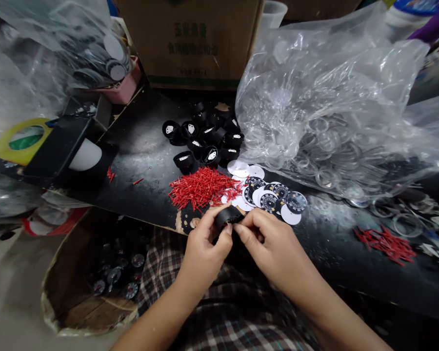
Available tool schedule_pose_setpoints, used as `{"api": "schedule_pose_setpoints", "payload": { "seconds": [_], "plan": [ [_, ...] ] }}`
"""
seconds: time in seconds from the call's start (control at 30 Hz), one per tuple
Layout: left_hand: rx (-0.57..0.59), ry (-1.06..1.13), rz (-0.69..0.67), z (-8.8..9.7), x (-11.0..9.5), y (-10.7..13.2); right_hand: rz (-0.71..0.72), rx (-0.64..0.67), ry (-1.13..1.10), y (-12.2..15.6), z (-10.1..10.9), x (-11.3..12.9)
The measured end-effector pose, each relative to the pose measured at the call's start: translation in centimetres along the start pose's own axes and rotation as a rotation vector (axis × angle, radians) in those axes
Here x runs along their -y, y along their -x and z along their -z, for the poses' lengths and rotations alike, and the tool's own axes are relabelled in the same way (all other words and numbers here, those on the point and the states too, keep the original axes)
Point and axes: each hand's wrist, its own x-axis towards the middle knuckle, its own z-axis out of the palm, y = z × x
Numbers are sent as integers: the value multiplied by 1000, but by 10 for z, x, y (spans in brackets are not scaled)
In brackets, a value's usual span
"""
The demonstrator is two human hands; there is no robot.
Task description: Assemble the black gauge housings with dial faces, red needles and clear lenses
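My left hand (209,237) is closed around a round black plastic housing (225,217), tilted so that its open side faces me. Fingers and thumb of my right hand (265,239) are pinched together at the housing's right edge; what they hold, if anything, is hidden. Just beyond my hands lies a pile of thin red pointers (205,185). To its right are printed dial discs (269,200), some showing black faces and some white backs. Farther back sits a cluster of black housings (210,155) with white pieces inside.
A clear plastic bag (329,107) of transparent rings fills the right side. A cardboard box (193,44) stands at the back. Yellow tape (24,141) is at left. Below the table edge, a round bin (62,292) contains assembled dials. More red pointers (386,243) lie at right.
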Motion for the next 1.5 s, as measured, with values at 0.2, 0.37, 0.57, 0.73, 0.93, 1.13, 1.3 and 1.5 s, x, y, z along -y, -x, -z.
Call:
{"api": "schedule_pose_setpoints", "payload": {
  "seconds": [0.2,0.37,0.57,0.73,0.93,1.13,1.3,1.5],
  "plan": [
    [217,366,288,4,4,-6,103,16,112,-3,10,-12],
    [218,310,284,-2,2,-1,246,-4,326,-8,9,-13],
    [32,393,422,-12,7,5,77,-64,171,-10,12,-4],
    [119,85,167,-11,22,-5,0,41,-36,-19,38,-34],
    [113,204,185,-11,29,-12,-231,-373,458,-68,79,-113],
    [23,469,241,-15,28,-17,-203,-416,388,-64,89,-117],
    [105,634,365,-20,15,-18,-119,-131,-84,-22,50,-58],
    [195,565,254,-17,13,-13,88,-58,-100,-8,15,-24]
  ]
}}
